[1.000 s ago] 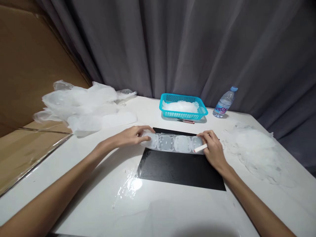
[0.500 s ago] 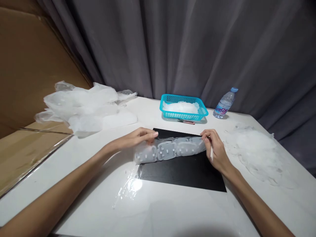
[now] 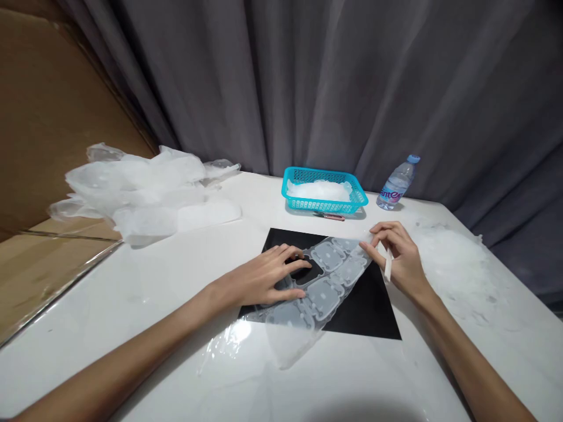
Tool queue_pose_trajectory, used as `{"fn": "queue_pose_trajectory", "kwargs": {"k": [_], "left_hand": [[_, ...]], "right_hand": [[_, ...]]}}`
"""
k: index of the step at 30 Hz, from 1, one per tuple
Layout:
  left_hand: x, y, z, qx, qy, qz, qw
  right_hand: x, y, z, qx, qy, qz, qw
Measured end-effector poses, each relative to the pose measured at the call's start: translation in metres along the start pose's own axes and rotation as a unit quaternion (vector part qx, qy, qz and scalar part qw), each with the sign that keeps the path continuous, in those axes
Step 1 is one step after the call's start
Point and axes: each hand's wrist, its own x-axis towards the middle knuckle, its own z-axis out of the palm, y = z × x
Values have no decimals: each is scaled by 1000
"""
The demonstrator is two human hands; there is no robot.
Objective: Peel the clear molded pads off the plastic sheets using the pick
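A clear plastic sheet [image 3: 323, 297] with rows of frosted, rounded panels and small white dots lies slantwise over a black mat [image 3: 365, 310]. Its lower end reaches past the mat onto the white table. My left hand [image 3: 272, 275] rests on the sheet's left part, palm down and fingers spread. At the far right corner, my right hand [image 3: 398, 252] pinches the sheet between thumb and fingers. A slim white stick-like piece [image 3: 387, 266] is also tucked in that hand; its kind is not clear.
Behind the mat stands a turquoise basket [image 3: 323, 205] with white plastic inside, and a small pink-handled tool [image 3: 329, 216] lies before it. A water bottle [image 3: 398, 184] is at its right. Crumpled clear plastic heaps lie left [image 3: 145, 193] and right [image 3: 457, 269]. A cardboard box [image 3: 57, 117] borders the left.
The plastic sheet has gone from being held raised, edge-on, to lying slantwise on the mat. My left hand has let go of its edge and spread flat on it.
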Motion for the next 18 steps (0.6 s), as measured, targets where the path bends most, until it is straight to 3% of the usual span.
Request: {"fn": "queue_pose_trajectory", "kwargs": {"k": [4, 7, 12, 16, 18], "left_hand": [[0, 12, 6, 79, 16, -2, 997], [0, 24, 10, 72, 15, -1, 997], [-1, 44, 3, -61, -44, 3, 997], [-1, 56, -9, -187, -132, 21, 973], [-1, 57, -10, -226, -100, 13, 969]], "right_hand": [[1, 15, -7, 4, -28, 16, 999], [0, 30, -10, -1, -67, 41, 997], [-6, 41, 4, -3, -100, 59, 993], [-10, 33, 22, 1, -149, 48, 988], [-10, 28, 27, 3, -165, 35, 986]]}}
